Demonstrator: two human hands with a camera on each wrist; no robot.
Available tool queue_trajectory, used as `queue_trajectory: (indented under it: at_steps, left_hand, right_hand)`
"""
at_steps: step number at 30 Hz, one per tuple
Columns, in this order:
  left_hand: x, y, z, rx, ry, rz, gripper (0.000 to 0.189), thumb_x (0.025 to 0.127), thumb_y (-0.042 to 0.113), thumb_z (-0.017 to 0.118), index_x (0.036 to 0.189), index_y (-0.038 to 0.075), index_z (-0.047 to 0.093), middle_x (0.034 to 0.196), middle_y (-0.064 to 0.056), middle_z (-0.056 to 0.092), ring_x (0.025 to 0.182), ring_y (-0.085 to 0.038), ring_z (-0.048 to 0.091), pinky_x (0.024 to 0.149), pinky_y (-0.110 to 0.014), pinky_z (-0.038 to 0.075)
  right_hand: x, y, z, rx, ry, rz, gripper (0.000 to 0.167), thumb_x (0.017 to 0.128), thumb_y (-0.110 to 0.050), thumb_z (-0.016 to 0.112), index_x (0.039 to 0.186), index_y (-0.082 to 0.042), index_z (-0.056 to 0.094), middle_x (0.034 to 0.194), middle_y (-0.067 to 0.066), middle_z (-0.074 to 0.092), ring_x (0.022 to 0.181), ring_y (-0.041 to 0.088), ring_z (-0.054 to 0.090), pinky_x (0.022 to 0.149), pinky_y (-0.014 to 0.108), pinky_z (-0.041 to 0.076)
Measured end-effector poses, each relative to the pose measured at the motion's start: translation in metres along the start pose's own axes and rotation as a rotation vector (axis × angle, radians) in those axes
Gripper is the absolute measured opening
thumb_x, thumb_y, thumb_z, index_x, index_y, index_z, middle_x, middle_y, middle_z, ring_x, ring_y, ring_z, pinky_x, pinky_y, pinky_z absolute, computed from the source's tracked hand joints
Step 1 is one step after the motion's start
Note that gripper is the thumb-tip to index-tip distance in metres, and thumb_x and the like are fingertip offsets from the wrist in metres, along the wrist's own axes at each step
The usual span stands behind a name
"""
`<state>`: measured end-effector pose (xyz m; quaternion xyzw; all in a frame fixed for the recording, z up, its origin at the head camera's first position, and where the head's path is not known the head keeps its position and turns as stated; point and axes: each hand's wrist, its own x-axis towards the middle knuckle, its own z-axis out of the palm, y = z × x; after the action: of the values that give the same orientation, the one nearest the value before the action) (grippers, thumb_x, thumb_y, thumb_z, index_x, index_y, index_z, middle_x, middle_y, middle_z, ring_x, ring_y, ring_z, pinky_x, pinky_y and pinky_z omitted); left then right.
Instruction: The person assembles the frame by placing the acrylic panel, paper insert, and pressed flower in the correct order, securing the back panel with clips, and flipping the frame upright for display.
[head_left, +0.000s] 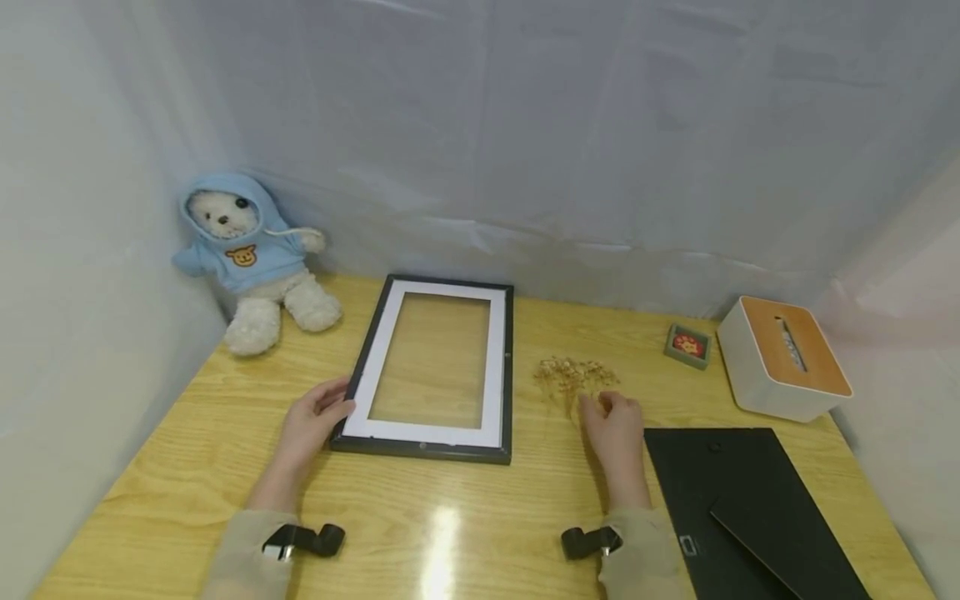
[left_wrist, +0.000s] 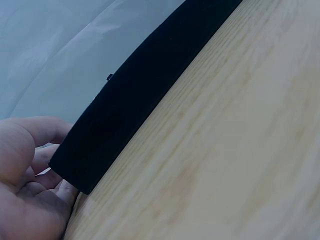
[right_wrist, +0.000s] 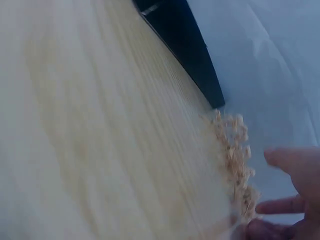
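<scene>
On the table lies a black picture frame (head_left: 512,392) with a white mat (head_left: 491,367) and a see-through middle. My left hand (head_left: 311,421) grips its left edge near the front corner, thumb over the top. The left wrist view shows the frame's dark side (left_wrist: 130,100) against the curled fingers of the left hand (left_wrist: 30,175). Right of the frame is a bunch of tan dried flowers (head_left: 573,372). My right hand (head_left: 617,429) is at its stems; the right wrist view shows its thumb and finger spread beside the dried flowers (right_wrist: 237,165).
A black backing board (head_left: 727,492) with a stand leg lies at the front right. Behind it are a white tissue box (head_left: 757,375) with a wooden lid and a small grey square box (head_left: 687,345). A plush toy (head_left: 251,258) in a blue hoodie sits at the back left.
</scene>
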<state>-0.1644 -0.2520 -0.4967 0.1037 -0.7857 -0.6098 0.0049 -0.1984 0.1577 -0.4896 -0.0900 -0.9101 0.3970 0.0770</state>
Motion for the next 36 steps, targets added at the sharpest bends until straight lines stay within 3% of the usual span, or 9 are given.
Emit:
queue_trajectory:
  at_steps: [4,8,13,18,27,36]
  left_hand:
    - [0.001,-0.001,0.0,0.004,0.0,0.014,0.053,0.096,0.017,0.059,0.142,-0.002,0.04,0.141,-0.022,0.043,0.129,-0.03,0.039,0.106,-0.041,0.034]
    - [0.001,-0.002,0.001,0.011,-0.007,0.02,0.053,0.096,0.017,0.059,0.142,-0.001,0.041,0.14,-0.021,0.044,0.129,-0.03,0.039,0.106,-0.041,0.034]
    - [0.002,-0.004,0.001,0.015,-0.009,0.018,0.053,0.096,0.016,0.059,0.142,-0.001,0.041,0.14,-0.021,0.044,0.129,-0.03,0.039,0.106,-0.041,0.034]
    - [0.002,-0.003,0.0,0.014,-0.005,0.014,0.053,0.095,0.016,0.06,0.142,-0.001,0.041,0.14,-0.021,0.045,0.129,-0.03,0.04,0.105,-0.04,0.035]
    - [0.001,-0.001,-0.001,0.025,-0.011,0.022,0.053,0.096,0.019,0.06,0.142,-0.001,0.041,0.14,-0.021,0.045,0.129,-0.03,0.04,0.104,-0.038,0.036]
    - [0.002,-0.004,-0.002,0.022,-0.014,0.022,0.055,0.095,0.02,0.06,0.142,0.0,0.041,0.14,-0.021,0.045,0.129,-0.031,0.039,0.106,-0.042,0.033]
  right_hand:
    - [-0.007,-0.015,0.008,-0.138,-0.068,0.016,0.091,0.086,-0.058,0.061,0.136,0.013,0.034,0.125,0.037,0.035,0.119,0.052,0.032,0.094,0.058,0.037]
    - [-0.011,-0.023,0.016,-0.243,-0.051,-0.008,0.099,0.081,-0.06,0.066,0.136,0.014,0.032,0.123,0.038,0.037,0.117,0.053,0.034,0.093,0.058,0.038]
    - [-0.011,-0.024,0.021,-0.243,-0.049,-0.015,0.087,0.079,-0.053,0.072,0.132,0.009,0.04,0.123,0.034,0.037,0.116,0.048,0.034,0.09,0.057,0.039]
    - [-0.008,-0.02,0.023,-0.199,-0.026,-0.024,0.062,0.081,-0.041,0.075,0.118,0.004,0.054,0.121,0.03,0.04,0.114,0.044,0.035,0.086,0.054,0.042]
    - [-0.005,-0.013,0.019,-0.097,0.002,-0.05,0.035,0.086,-0.022,0.072,0.103,0.005,0.058,0.111,0.027,0.047,0.109,0.044,0.04,0.082,0.052,0.043]
    - [-0.001,-0.009,0.015,-0.128,0.044,-0.106,0.018,0.084,-0.01,0.071,0.092,0.005,0.065,0.093,0.021,0.054,0.084,0.035,0.053,0.071,0.046,0.048]
